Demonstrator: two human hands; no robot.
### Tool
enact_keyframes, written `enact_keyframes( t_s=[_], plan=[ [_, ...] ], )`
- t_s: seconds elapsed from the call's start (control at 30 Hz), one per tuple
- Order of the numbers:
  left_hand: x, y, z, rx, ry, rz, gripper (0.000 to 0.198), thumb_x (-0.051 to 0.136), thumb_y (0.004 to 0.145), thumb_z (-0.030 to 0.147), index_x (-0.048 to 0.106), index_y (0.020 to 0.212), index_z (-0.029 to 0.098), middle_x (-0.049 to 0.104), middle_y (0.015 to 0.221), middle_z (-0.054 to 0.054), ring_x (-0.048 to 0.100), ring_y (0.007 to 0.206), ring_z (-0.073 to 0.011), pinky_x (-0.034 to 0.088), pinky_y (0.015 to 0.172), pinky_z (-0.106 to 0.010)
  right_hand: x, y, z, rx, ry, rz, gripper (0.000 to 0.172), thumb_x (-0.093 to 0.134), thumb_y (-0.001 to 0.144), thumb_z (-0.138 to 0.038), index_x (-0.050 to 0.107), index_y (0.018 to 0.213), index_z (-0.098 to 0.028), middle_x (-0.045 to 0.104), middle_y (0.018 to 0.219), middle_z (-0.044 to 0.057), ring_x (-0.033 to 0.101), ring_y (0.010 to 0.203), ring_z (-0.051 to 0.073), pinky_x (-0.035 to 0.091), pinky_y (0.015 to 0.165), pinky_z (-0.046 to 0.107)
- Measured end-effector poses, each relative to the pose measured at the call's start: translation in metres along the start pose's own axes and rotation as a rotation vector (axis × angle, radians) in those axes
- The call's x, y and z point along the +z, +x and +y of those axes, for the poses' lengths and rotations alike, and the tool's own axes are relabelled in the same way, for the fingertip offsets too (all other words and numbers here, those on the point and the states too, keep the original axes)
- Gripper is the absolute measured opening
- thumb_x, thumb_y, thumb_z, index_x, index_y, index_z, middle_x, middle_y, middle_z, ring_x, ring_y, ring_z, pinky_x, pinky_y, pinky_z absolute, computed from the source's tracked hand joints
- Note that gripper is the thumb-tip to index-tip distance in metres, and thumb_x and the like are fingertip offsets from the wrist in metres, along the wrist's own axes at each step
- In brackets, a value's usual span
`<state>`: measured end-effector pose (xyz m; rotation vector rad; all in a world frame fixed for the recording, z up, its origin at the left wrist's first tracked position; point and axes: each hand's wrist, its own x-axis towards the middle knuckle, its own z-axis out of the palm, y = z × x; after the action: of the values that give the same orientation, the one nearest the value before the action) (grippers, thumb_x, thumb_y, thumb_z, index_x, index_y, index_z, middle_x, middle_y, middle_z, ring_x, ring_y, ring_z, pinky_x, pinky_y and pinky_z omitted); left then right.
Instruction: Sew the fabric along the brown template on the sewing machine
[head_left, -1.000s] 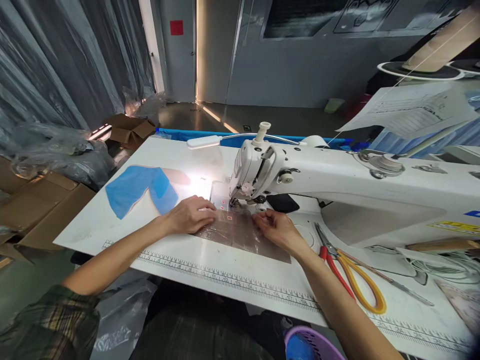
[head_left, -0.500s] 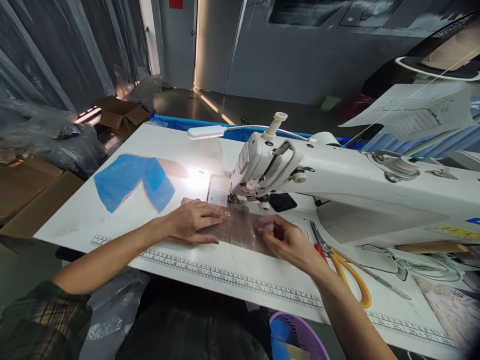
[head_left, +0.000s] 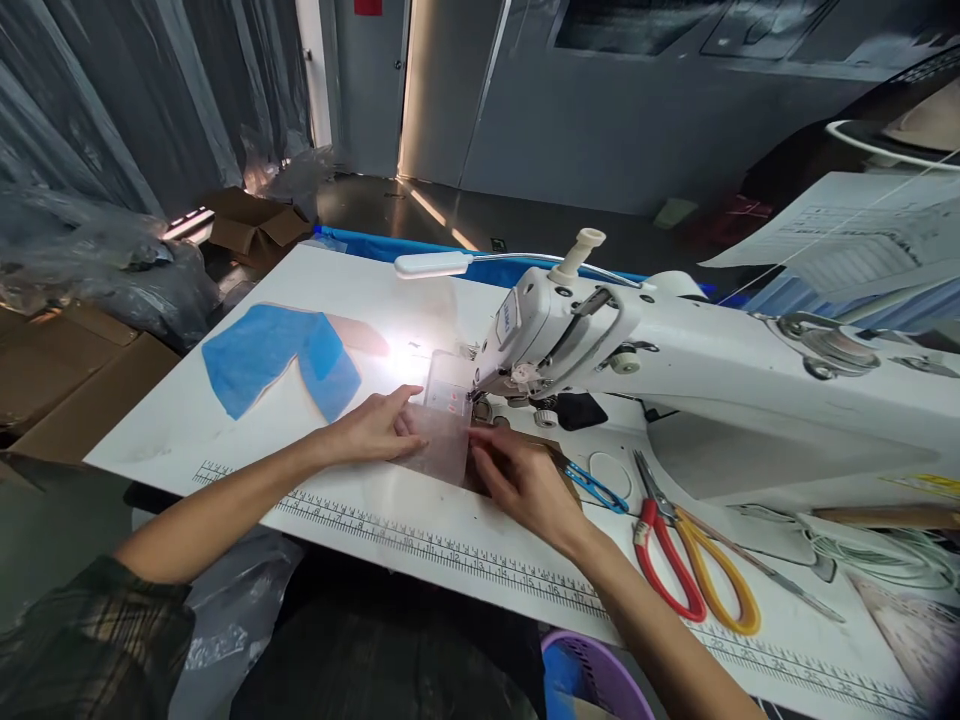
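In the head view my left hand holds the left edge of a thin translucent sheet between thumb and fingers. My right hand has its fingertips closed at the sheet's right edge, close below the needle area. A brown strip shows partly from behind the right hand; whether it joins the translucent sheet I cannot tell. The white sewing machine stands directly beyond both hands. Blue-handled thread snips lie just right of my right hand.
Scissors with red and yellow handles lie at the right, beside a long thin metal tool. Blue fabric pieces rest on the left of the white table. A purple basket stands below the front edge. Cardboard boxes are at left.
My right hand has moved left, towards the needle area. The left hand has gone from lying flat to pinching. A paler sheet part shows between them, and the blue snips are now visible.
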<state>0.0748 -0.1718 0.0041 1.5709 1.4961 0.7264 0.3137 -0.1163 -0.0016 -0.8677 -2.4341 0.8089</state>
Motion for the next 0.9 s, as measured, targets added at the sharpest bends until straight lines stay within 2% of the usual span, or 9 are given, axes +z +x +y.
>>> enact_keyframes(
  t_s=[0.1,0.17,0.3,0.47,0.57,0.67,0.9],
  plan=[
    [0.007,-0.002,0.005,-0.031,0.001,0.07,0.066,0.064,0.083,0.024,0.036,0.141,0.011,0.068,0.084,-0.002,0.065,0.063,-0.0141,0.051,0.059,-0.025,0.001,-0.012,0.01,-0.239,-0.258,-0.032,0.033,0.047,0.093,-0.021,0.066,0.12,-0.017,0.063,0.097,0.012,0.061,0.09,0.024,0.055,0.079,0.041],
    [0.008,-0.002,0.007,-0.075,-0.001,0.102,0.066,0.063,0.084,0.022,0.034,0.142,0.011,0.067,0.081,0.0,0.064,0.056,-0.0124,0.051,0.056,-0.025,0.002,-0.01,0.015,-0.297,-0.366,-0.034,0.035,0.047,0.092,-0.019,0.066,0.121,-0.016,0.06,0.095,0.013,0.059,0.087,0.024,0.055,0.077,0.042],
    [0.002,-0.001,0.007,-0.108,0.044,0.187,0.072,0.066,0.085,0.03,0.03,0.144,0.012,0.067,0.079,0.002,0.06,0.048,-0.0103,0.05,0.052,-0.024,-0.001,0.003,0.023,-0.289,-0.403,-0.076,0.036,0.046,0.093,-0.02,0.067,0.121,-0.019,0.058,0.095,0.012,0.059,0.085,0.023,0.056,0.077,0.041],
    [-0.007,-0.001,0.007,-0.147,0.008,0.155,0.084,0.071,0.081,0.043,0.028,0.147,0.013,0.068,0.087,-0.002,0.066,0.06,-0.0144,0.051,0.051,-0.025,-0.008,0.005,0.036,-0.204,-0.157,-0.073,0.038,0.043,0.095,-0.021,0.062,0.128,-0.024,0.06,0.101,0.01,0.063,0.088,0.019,0.057,0.08,0.038],
    [-0.007,-0.001,0.008,-0.178,0.011,0.122,0.082,0.071,0.082,0.037,0.028,0.147,0.013,0.068,0.088,-0.002,0.066,0.058,-0.014,0.051,0.05,-0.025,-0.007,-0.001,0.04,-0.232,-0.113,-0.028,0.037,0.046,0.094,-0.019,0.065,0.125,-0.025,0.06,0.1,0.008,0.063,0.091,0.019,0.056,0.082,0.037],
    [-0.007,0.0,0.01,-0.195,0.037,0.118,0.073,0.069,0.084,0.028,0.032,0.144,0.012,0.068,0.083,-0.001,0.065,0.054,-0.0124,0.051,0.052,-0.025,-0.003,-0.005,0.04,-0.292,-0.191,-0.012,0.036,0.049,0.092,-0.019,0.066,0.124,-0.024,0.057,0.104,0.009,0.061,0.096,0.021,0.056,0.085,0.04],
    [-0.013,0.005,0.008,-0.249,0.005,0.126,0.068,0.066,0.086,0.024,0.033,0.144,0.012,0.067,0.078,-0.001,0.064,0.054,-0.0128,0.051,0.051,-0.024,0.009,-0.004,0.038,-0.319,-0.351,0.045,0.039,0.045,0.096,-0.022,0.059,0.132,-0.02,0.053,0.1,0.012,0.055,0.092,0.022,0.055,0.078,0.039]
  ],
)
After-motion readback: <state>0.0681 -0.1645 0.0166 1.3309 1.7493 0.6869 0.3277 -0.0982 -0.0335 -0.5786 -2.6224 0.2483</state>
